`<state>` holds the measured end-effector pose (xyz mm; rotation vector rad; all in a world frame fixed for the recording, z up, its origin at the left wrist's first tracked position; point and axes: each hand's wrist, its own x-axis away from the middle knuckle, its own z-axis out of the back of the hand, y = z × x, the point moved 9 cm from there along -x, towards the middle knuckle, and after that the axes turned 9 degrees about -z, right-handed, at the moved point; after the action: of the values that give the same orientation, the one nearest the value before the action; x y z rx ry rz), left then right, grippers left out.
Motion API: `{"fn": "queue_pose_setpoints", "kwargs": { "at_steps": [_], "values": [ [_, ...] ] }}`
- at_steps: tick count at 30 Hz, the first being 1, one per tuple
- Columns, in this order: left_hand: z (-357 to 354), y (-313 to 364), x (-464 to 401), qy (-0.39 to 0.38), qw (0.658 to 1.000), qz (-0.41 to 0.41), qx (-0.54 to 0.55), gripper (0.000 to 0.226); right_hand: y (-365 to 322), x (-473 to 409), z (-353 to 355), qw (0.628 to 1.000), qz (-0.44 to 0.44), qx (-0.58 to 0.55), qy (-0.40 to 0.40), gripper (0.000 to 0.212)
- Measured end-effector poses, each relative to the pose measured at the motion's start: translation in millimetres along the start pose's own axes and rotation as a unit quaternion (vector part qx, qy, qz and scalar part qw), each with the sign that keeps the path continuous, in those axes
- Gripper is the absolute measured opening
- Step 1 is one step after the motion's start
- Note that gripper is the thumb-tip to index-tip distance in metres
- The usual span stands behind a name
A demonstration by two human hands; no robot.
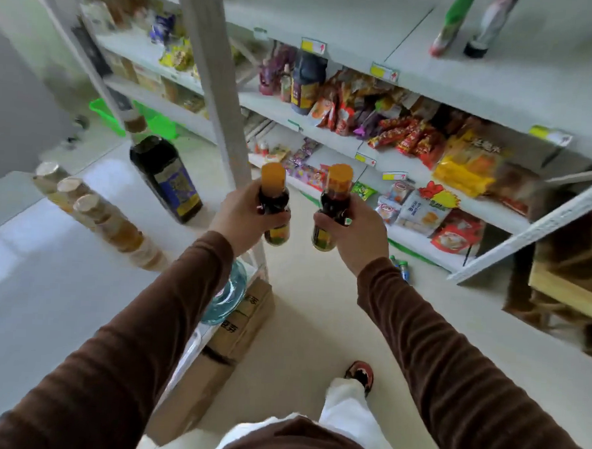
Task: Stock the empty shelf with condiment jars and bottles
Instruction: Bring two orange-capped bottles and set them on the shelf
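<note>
Two sauce bottles held upright, shelf at frame left

The left hand (243,214) gripped one dark bottle (274,206) and the right hand (352,227) another (333,209), long axes upright at centre frame; the white shelf (44,297), lower left, lay nearer the left hand.

Left hand (245,213) and right hand (350,232) each hold one small bottle (274,206), (333,209) side by side, apart, over the floor (310,311). Left: shelf (46,245) carrying a row of jars (96,214), big bottle (165,176) behind them. Right: shelves (360,148) of snack packs (412,141), two bottles (469,24) on the top one. Boxes (219,350) on the floor below the left hand.
</note>
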<state>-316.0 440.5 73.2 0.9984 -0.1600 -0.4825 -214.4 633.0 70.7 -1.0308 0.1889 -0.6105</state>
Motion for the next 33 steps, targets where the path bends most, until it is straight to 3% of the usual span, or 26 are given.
{"fn": "queue_pose_setpoints", "kwargs": {
  "at_steps": [7,12,14,26,33],
  "values": [
    [-136,93,-116,-0.058,0.993,-0.062,0.077,0.041,47,-96,147,0.997,-0.005,0.012,0.073,0.033],
    [-206,152,-193,-0.078,0.989,-0.097,0.085,0.059,61,-156,231,0.993,0.000,0.016,0.114,0.038],
    [-229,171,-222,-0.086,0.987,-0.112,0.075,0.056,67,-180,256,0.992,-0.006,0.014,0.127,0.038],
    [-344,265,-453,-0.136,0.961,-0.237,0.039,0.055,79,-360,351,0.974,-0.040,0.003,0.221,0.033],
    [-409,307,-580,-0.173,0.949,-0.263,0.035,0.049,85,-453,388,0.959,-0.076,-0.006,0.273,0.031]
  ]
}}
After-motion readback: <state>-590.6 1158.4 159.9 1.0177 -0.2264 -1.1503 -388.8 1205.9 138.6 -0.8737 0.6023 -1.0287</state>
